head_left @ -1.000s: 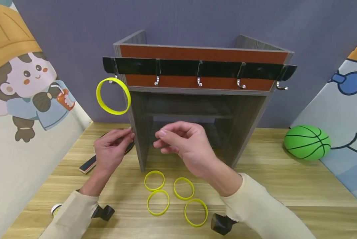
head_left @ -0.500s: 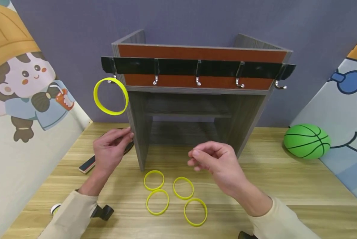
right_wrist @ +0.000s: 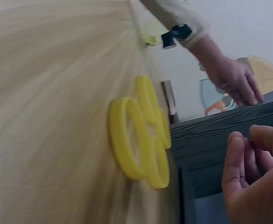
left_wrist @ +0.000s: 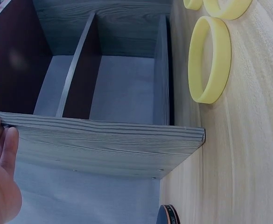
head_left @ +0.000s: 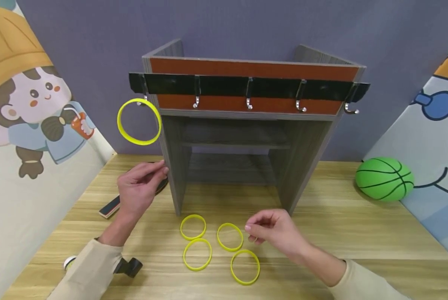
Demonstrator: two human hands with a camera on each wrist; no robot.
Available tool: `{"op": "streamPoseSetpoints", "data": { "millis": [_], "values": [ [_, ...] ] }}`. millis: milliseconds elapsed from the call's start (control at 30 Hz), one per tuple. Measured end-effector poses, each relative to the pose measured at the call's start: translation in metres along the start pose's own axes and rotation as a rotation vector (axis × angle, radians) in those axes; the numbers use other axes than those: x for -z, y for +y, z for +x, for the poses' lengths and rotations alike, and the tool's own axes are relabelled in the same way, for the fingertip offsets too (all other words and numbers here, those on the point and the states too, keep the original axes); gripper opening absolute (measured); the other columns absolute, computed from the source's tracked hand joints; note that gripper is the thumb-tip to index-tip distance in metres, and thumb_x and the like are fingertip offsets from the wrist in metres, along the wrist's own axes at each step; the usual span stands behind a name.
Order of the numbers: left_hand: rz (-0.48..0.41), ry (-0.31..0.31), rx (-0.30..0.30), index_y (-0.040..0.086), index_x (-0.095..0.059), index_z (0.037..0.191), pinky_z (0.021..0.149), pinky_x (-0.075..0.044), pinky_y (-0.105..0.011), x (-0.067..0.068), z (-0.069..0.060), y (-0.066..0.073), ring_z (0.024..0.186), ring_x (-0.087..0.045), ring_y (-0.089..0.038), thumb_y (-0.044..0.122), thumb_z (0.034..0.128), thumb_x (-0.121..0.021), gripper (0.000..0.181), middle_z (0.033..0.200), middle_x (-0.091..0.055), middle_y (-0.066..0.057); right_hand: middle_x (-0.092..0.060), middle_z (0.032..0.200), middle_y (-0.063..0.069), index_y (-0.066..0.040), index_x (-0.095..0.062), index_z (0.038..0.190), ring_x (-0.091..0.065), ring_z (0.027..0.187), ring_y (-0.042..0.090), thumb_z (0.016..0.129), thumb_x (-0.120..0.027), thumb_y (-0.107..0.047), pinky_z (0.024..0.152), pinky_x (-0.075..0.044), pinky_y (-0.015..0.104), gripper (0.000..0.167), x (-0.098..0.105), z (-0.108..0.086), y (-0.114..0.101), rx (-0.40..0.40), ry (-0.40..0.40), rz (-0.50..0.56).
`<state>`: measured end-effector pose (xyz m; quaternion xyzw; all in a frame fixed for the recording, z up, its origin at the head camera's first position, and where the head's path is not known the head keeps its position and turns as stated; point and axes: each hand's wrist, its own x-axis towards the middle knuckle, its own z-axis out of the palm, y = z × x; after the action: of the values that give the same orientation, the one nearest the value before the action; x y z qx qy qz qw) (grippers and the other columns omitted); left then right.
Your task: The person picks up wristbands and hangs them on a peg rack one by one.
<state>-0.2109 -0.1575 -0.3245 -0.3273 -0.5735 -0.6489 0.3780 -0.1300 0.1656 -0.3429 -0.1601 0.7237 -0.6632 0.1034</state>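
Note:
A yellow silicone wristband (head_left: 159, 125) hangs from the leftmost hook of the black hook rail (head_left: 222, 86). That rail crosses the front of a grey wooden shelf unit (head_left: 174, 166). My left hand (head_left: 137, 187) holds the front edge of the unit's left side panel, fingers against its outer face in the left wrist view. Several more yellow wristbands (head_left: 259, 266) lie flat on the table before the unit. Just right of them, my right hand (head_left: 276, 231) hovers above the table with fingers loosely bent and nothing between them.
The other metal hooks (head_left: 249, 103) on the rail carry nothing. A table tennis paddle (head_left: 110, 207) lies behind my left hand, and a green ball (head_left: 384, 179) sits at the right. Part of a white-and-yellow object (head_left: 68, 261) shows beside my left sleeve.
My right hand has moved down and to the right, from in front of the shelf unit to beside the wristbands on the table. The left hand stays in place.

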Motion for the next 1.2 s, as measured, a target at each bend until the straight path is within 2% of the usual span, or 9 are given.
{"op": "streamPoseSetpoints", "data": {
  "millis": [133, 233, 467, 633, 800, 1033, 1200],
  "values": [
    [0.002, 0.0, 0.007, -0.02, -0.066, 0.091, 0.061, -0.056, -0.019, 0.0, 0.0, 0.0, 0.069, -0.067, -0.015, -0.033, 0.0674, -0.063, 0.027, 0.082, -0.068, -0.02, -0.065, 0.081, 0.019, 0.012, -0.065, 0.092, -0.063, 0.065, 0.018, 0.083, -0.072, -0.004, 0.061, -0.058, 0.034, 0.019, 0.001, -0.004, 0.009, -0.033, -0.007, -0.038],
    [0.009, 0.002, 0.004, -0.019, -0.067, 0.091, 0.061, -0.056, -0.019, 0.0, 0.0, 0.0, 0.069, -0.067, -0.014, -0.032, 0.0679, -0.063, 0.027, 0.082, -0.068, -0.02, -0.065, 0.08, 0.017, 0.011, -0.066, 0.091, -0.062, 0.065, 0.017, 0.082, -0.072, -0.003, 0.06, -0.057, 0.031, 0.018, 0.004, -0.007, 0.017, -0.036, -0.029, -0.09],
    [0.011, 0.0, 0.003, -0.019, -0.067, 0.091, 0.061, -0.056, -0.02, -0.002, -0.001, 0.0, 0.069, -0.067, -0.014, -0.032, 0.0681, -0.063, 0.026, 0.082, -0.067, -0.021, -0.062, 0.076, 0.005, 0.003, -0.068, 0.085, -0.056, 0.068, 0.011, 0.079, -0.074, -0.002, 0.059, -0.05, 0.02, 0.01, 0.017, -0.01, 0.035, 0.054, -0.087, -0.281],
    [0.011, 0.0, 0.013, -0.02, -0.066, 0.091, 0.062, -0.056, -0.02, 0.0, -0.001, -0.001, 0.069, -0.067, -0.014, -0.035, 0.0669, -0.062, 0.028, 0.082, -0.067, -0.021, -0.06, 0.077, 0.005, 0.006, -0.066, 0.088, -0.055, 0.069, 0.013, 0.077, -0.075, -0.002, 0.06, -0.049, 0.019, 0.016, 0.02, -0.011, 0.039, -0.006, -0.122, -0.298],
    [0.025, 0.002, 0.013, -0.019, -0.066, 0.091, 0.062, -0.056, -0.019, 0.0, -0.001, 0.0, 0.069, -0.067, -0.014, -0.034, 0.0668, -0.062, 0.028, 0.081, -0.067, -0.02, -0.059, 0.076, 0.005, 0.004, -0.066, 0.088, -0.056, 0.068, 0.013, 0.075, -0.077, -0.004, 0.059, -0.051, 0.019, 0.018, 0.019, -0.011, 0.043, -0.042, -0.153, -0.325],
    [-0.012, -0.006, 0.012, -0.022, -0.065, 0.092, 0.062, -0.057, -0.022, -0.003, 0.001, 0.006, 0.069, -0.067, -0.016, -0.034, 0.0678, -0.061, 0.027, 0.082, -0.067, -0.023, -0.058, 0.072, 0.006, 0.001, -0.066, 0.085, -0.055, 0.057, 0.012, 0.077, -0.077, -0.004, 0.043, -0.05, 0.021, 0.014, 0.018, -0.011, 0.046, -0.101, -0.168, -0.328],
    [-0.002, -0.004, 0.011, -0.022, -0.064, 0.091, 0.061, -0.056, -0.021, -0.003, 0.001, 0.006, 0.068, -0.067, -0.015, -0.035, 0.0674, -0.061, 0.027, 0.082, -0.066, -0.023, -0.059, 0.07, 0.005, -0.001, -0.067, 0.083, -0.056, 0.056, 0.012, 0.077, -0.077, -0.003, 0.044, -0.053, 0.027, 0.012, 0.016, -0.009, 0.05, -0.121, -0.151, -0.328]
  ]
}}
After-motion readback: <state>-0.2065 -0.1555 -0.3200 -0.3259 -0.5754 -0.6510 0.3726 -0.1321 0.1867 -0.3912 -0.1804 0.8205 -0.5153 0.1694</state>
